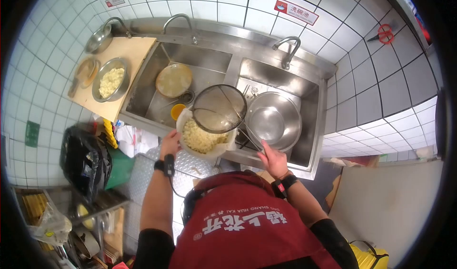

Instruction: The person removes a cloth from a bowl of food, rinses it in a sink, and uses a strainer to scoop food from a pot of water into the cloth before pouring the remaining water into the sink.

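My left hand is closed on the left rim of a white bowl, which is filled with small pale yellow pieces. The bowl sits at the front edge of the sinks. A round mesh strainer with a dark rim hangs over the bowl's upper right side and partly covers it. Its thin handle runs down to my right hand, whose fingers are wrapped round the end. Just beyond that hand, a large steel basin stands in the right sink.
The left sink contains a round yellowish vessel and a small orange bowl. On a wooden board, a steel bowl holds more pale pieces. Taps rise behind the sinks. A black-lined bin stands at lower left.
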The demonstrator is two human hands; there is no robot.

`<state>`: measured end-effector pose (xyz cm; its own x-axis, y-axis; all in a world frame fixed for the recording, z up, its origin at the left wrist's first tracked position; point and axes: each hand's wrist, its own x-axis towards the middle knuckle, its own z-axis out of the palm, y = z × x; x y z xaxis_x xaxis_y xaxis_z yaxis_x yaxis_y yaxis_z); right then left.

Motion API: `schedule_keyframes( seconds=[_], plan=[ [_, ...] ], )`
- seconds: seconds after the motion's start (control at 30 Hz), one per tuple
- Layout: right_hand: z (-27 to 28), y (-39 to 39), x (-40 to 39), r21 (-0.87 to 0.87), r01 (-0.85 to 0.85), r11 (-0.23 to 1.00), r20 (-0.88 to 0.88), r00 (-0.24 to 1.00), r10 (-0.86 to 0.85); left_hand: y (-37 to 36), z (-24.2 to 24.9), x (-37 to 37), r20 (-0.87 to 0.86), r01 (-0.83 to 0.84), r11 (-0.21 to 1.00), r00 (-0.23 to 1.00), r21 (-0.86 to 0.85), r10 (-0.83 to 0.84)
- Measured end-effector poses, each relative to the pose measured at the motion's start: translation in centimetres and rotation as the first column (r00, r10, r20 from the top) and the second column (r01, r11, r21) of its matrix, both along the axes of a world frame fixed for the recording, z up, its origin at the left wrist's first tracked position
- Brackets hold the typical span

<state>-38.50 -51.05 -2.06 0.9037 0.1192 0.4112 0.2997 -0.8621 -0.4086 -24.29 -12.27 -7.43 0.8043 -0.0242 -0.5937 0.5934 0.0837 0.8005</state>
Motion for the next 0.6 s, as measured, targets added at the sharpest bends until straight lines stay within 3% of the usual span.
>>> schedule_keyframes(
  seconds=[0.07,0.17,0.3,0.37,0.4,0.5,0.53,0.57,0.6],
  plan=[
    [-0.1,0.0,0.2,0.018,0.006,1.000,0.012,1.000,-0.006,0.2,-0.5,0.3,-0.014,-0.027,1.000,1.000,0.015,0.027],
    [-2.6,-0.6,-0.4,-0.087,0.021,0.996,-0.105,0.994,-0.030,0.5,-1.1,0.5,-0.031,-0.021,0.999,0.999,0.026,0.021],
    [-0.8,-0.9,-1.0,0.035,0.114,0.993,-0.125,0.986,-0.109,0.4,-0.3,0.2,-0.019,0.001,0.998,1.000,0.068,0.000],
    [0.9,-1.2,-1.1,0.401,0.453,0.796,-0.394,0.870,-0.297,0.1,0.2,0.3,-0.043,-0.034,0.998,0.998,0.058,0.037],
    [-0.8,-2.2,-0.9,0.508,0.495,0.705,-0.358,0.866,-0.350,0.2,-0.3,0.5,-0.049,-0.055,0.996,0.997,0.075,0.059],
    [-5.2,-7.4,-1.8,0.608,0.641,0.468,-0.598,0.758,-0.261,0.3,-0.4,0.4,-0.049,-0.051,0.997,0.997,0.065,0.054],
    [-4.4,-8.4,-1.7,0.608,0.642,0.467,-0.649,0.741,-0.173,0.3,-0.4,0.5,-0.051,-0.043,0.997,0.998,0.065,0.046],
    [-3.5,-9.5,-1.5,0.596,0.803,-0.018,-0.800,0.596,0.074,0.4,-0.3,0.6,-0.062,-0.025,0.998,0.998,0.063,0.029],
    [-5.2,-11.0,-1.6,0.526,0.849,-0.051,-0.831,0.526,0.181,0.5,-0.2,0.5,-0.072,-0.009,0.998,0.997,0.061,0.013]
  ],
)
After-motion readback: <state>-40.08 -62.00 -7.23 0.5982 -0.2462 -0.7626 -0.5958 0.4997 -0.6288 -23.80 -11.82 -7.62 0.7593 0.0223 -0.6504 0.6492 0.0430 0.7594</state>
